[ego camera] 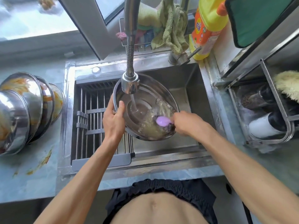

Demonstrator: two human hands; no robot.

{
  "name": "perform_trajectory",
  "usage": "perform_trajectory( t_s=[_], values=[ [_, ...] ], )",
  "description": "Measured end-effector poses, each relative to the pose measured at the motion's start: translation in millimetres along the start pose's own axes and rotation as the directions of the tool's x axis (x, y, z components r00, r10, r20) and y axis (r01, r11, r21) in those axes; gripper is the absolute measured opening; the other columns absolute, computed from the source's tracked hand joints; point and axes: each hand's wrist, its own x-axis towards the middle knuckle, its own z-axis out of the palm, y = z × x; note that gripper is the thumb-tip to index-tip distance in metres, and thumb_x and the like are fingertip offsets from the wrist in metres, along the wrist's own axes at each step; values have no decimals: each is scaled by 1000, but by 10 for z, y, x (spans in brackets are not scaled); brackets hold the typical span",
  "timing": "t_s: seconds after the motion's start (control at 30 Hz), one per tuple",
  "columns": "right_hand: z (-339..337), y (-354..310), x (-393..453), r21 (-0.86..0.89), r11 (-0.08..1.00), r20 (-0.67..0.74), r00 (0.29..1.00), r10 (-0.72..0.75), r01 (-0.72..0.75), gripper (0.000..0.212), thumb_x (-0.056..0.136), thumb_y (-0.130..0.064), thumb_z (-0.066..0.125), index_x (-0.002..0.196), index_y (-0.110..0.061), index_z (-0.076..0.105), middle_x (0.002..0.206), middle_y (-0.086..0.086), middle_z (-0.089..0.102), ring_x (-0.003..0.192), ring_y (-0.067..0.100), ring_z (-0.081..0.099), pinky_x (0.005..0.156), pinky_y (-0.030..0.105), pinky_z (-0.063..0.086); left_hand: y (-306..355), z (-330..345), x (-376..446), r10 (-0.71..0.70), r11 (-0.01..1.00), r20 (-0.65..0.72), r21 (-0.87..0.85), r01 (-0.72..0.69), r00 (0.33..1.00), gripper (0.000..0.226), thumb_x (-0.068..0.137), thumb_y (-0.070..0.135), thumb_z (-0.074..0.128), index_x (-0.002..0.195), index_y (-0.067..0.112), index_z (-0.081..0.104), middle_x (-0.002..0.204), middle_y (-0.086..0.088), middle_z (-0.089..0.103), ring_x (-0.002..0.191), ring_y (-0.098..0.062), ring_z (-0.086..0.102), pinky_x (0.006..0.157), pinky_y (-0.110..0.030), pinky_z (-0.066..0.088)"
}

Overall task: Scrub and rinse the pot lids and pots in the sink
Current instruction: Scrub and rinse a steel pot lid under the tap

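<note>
A round steel pot (155, 91) is tilted over the sink (191, 81) under the tap (130, 81), and water runs onto its bottom. My left hand (113, 122) grips the pot's left rim, thumb inside. My right hand (186, 122) holds a purple-handled scrub brush (162, 121) against the pot's lower inner wall, where murky yellowish water gathers. The brush head is blurred.
Several dirty steel bowls (24, 110) with orange food residue lie stacked on the left counter. A drying rack (97, 123) covers the sink's left half. A yellow detergent bottle (208, 28) and cloths (171, 28) stand behind the sink. A steel caddy (267, 113) sits at the right.
</note>
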Motion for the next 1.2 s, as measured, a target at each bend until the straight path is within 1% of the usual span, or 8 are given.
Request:
perform_trajectory(
  t_s=[0.13, 0.3, 0.53, 0.73, 0.8, 0.87, 1.0, 1.2],
  values=[
    [92, -140, -183, 145, 964, 71, 970, -234, 222, 26, 95, -13, 51, 109, -25, 69, 108, 7, 68, 93, 28, 63, 80, 35, 53, -71, 87, -29, -29, 999, 47, 48, 27, 998, 42, 103, 45, 47, 145, 46, 51, 113, 4, 74, 101, -20, 70, 98, -44, 55],
    [55, -409, 13, 231, 907, -281, 917, -284, 351, 54, 98, -11, 47, 138, -46, 50, 109, 1, 70, 84, 22, 63, 73, 38, 55, -76, 108, -144, -45, 998, 144, 45, 39, 989, 48, 100, 51, 48, 143, 32, 57, 111, 4, 76, 108, -17, 69, 100, -39, 53],
    [-130, -192, 443, -142, 989, -498, 861, -109, 43, 66, 95, -5, 40, 155, -28, 22, 114, 14, 60, 87, 38, 68, 58, 40, 41, 105, -15, -131, -3, 1000, 224, 16, -1, 975, 55, 92, 46, 57, 146, 49, 47, 108, 3, 77, 97, -28, 74, 88, -55, 59],
    [-257, 47, 329, -364, 927, -354, 934, -46, -92, 38, 102, -17, 37, 136, -21, 54, 119, 9, 64, 106, 33, 66, 71, 34, 41, 272, -83, -24, 147, 976, 204, 131, -176, 968, 54, 99, 28, 57, 149, 45, 46, 103, 7, 76, 86, -5, 72, 90, -30, 58],
    [-201, -46, 218, -289, 954, -228, 974, 14, -81, 35, 100, -19, 43, 131, -15, 59, 125, 10, 63, 112, 32, 63, 81, 34, 45, 282, -30, -24, 190, 961, 155, 172, -216, 970, 55, 101, 25, 57, 151, 46, 43, 89, 7, 72, 70, 2, 67, 72, -15, 55],
    [-102, -176, 83, -127, 990, -93, 994, 50, -62, 35, 97, -18, 47, 129, -7, 57, 126, 15, 62, 113, 33, 62, 84, 35, 49, 241, 27, -11, 220, 953, 116, 189, -239, 969, 53, 102, 28, 57, 148, 49, 44, 85, 4, 72, 69, -8, 68, 70, -26, 59],
    [94, -358, -6, 233, 972, 120, 993, -6, -22, 30, 94, -10, 46, 110, 5, 67, 88, 20, 69, 64, 28, 61, 47, 24, 44, 71, 97, -4, 281, 909, 115, 288, -302, 953, 55, 99, 34, 52, 147, 56, 39, 80, -4, 65, 66, -21, 60, 69, -43, 56],
    [144, -518, -16, 704, 708, 167, 981, -95, -51, 32, 100, -18, 49, 128, -25, 65, 64, 4, 50, 48, 13, 34, 41, 19, 25, -25, 75, -28, 344, 868, 108, 343, -360, 933, 64, 97, 27, 52, 157, 42, 34, 91, -3, 60, 64, -14, 48, 69, -47, 52]
  ],
)
